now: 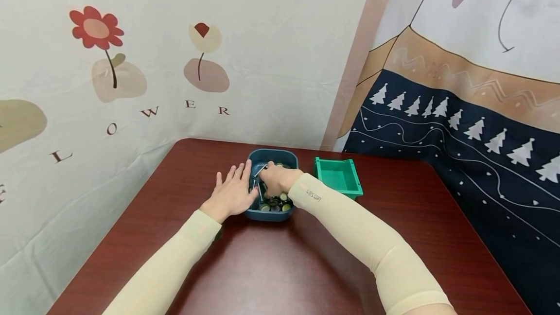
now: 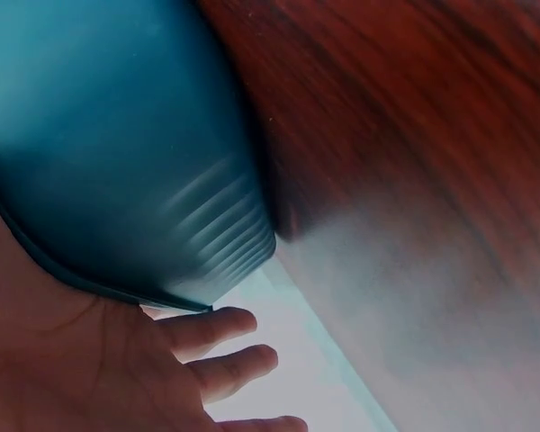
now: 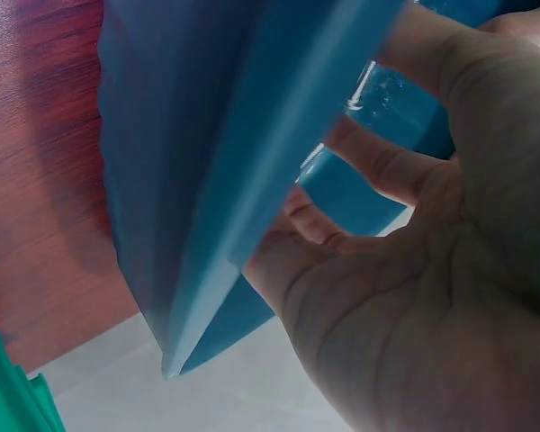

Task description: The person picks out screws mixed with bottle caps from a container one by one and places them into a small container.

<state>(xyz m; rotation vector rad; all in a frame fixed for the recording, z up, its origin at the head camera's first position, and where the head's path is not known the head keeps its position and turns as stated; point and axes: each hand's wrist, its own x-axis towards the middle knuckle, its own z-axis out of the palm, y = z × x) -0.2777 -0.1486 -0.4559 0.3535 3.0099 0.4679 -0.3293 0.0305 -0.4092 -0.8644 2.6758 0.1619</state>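
A dark blue plastic bin (image 1: 270, 216) stands near the table's far edge, with shiny screw-like metal rods (image 1: 260, 191) and small round pieces (image 1: 284, 197), some yellowish and some dark, inside. My left hand (image 1: 232, 192) lies over its left rim, fingers spread and straight; the left wrist view shows the palm against the outside of the bin (image 2: 117, 135). My right hand (image 1: 276, 179) reaches down into the bin, fingers bent among the pieces. In the right wrist view metal rods (image 3: 360, 85) show by its fingers (image 3: 387, 166); I cannot tell whether they grip one.
A green open tray (image 1: 337, 175) stands right of the bin, close behind my right forearm. The reddish-brown table (image 1: 280, 261) extends toward me. Behind it hang a pale printed cloth (image 1: 280, 62) and a dark tree-patterned cloth (image 1: 459, 159).
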